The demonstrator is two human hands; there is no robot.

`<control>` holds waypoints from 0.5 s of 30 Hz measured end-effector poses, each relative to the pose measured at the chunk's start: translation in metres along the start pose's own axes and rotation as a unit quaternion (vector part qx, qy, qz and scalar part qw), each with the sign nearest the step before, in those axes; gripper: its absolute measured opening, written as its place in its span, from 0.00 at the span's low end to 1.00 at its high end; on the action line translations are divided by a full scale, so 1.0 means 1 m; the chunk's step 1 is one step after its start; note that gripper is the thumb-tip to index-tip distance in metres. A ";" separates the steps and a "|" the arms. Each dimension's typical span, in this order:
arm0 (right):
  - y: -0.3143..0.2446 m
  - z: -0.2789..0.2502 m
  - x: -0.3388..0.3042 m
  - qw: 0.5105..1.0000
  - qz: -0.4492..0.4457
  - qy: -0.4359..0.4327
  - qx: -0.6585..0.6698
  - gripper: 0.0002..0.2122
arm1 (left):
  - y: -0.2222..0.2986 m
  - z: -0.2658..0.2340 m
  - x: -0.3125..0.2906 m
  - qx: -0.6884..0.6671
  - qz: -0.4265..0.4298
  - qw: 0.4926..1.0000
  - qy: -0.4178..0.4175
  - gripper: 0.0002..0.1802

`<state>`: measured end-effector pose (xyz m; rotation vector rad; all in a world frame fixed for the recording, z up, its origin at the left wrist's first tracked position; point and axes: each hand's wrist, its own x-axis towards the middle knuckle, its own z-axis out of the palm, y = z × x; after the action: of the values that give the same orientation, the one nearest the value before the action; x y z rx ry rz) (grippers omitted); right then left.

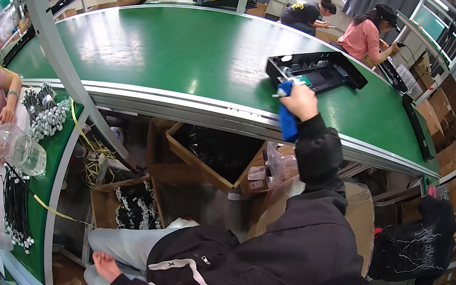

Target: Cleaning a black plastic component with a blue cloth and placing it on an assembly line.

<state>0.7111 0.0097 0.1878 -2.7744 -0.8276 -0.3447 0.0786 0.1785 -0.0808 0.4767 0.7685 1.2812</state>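
My right hand (302,102) reaches over the front edge of the green bench, closed around a long blue thing (288,122). Part of it hangs below the fist, past the metal edge; its kind is unclear. Small white and green pieces beside the fingers are too blurred to name. Just beyond the hand, a black plastic housing (330,75) with raised sides lies open side up on the bench. My left hand (105,266) rests low by my light trousers, fingers loosely curled and apart, holding nothing.
The green bench top (177,48) has a metal front rail. A slanted post (61,26) rises at left. A long black strip (418,128) lies at the bench's right end. Cable bundles and a clear bottle (20,149) occupy the left table. Cartons (207,163) stand below. People work around.
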 end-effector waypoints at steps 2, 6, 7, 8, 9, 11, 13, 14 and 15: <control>-0.046 0.003 -0.021 0.996 -0.063 0.021 0.054 0.12 | -0.015 0.086 0.008 -0.015 -0.051 0.973 -0.225 0.07; -0.140 -0.011 -0.097 0.991 -0.099 0.007 0.095 0.14 | -0.052 0.287 -0.026 0.202 -0.175 0.894 -0.360 0.17; -0.156 -0.021 -0.115 0.986 -0.107 -0.019 0.129 0.14 | -0.058 0.323 -0.026 0.174 -0.234 0.867 -0.404 0.22; -0.176 -0.025 -0.135 0.976 -0.123 -0.054 0.169 0.15 | -0.068 0.338 -0.017 0.096 -0.287 0.852 -0.426 0.24; -0.194 -0.033 -0.152 0.964 -0.154 -0.104 0.189 0.16 | -0.100 0.341 0.009 0.083 -0.252 0.867 -0.422 0.26; -0.208 -0.049 -0.180 0.947 -0.185 -0.163 0.208 0.17 | -0.114 0.342 0.015 0.073 -0.219 0.883 -0.409 0.28; -0.207 -0.056 -0.197 0.909 -0.251 -0.219 0.249 0.18 | -0.091 0.354 -0.010 0.163 0.100 0.827 -0.529 0.33; -0.205 -0.060 -0.200 0.889 -0.285 -0.243 0.265 0.18 | -0.090 0.352 -0.011 0.166 0.099 0.831 -0.522 0.33; -0.202 -0.065 -0.200 0.884 -0.291 -0.250 0.266 0.18 | -0.089 0.349 -0.011 0.177 0.123 0.827 -0.519 0.35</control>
<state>0.4249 0.0548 0.2218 -2.0561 -1.5923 0.4768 0.3940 0.1799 0.0926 1.4626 -0.0130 0.8873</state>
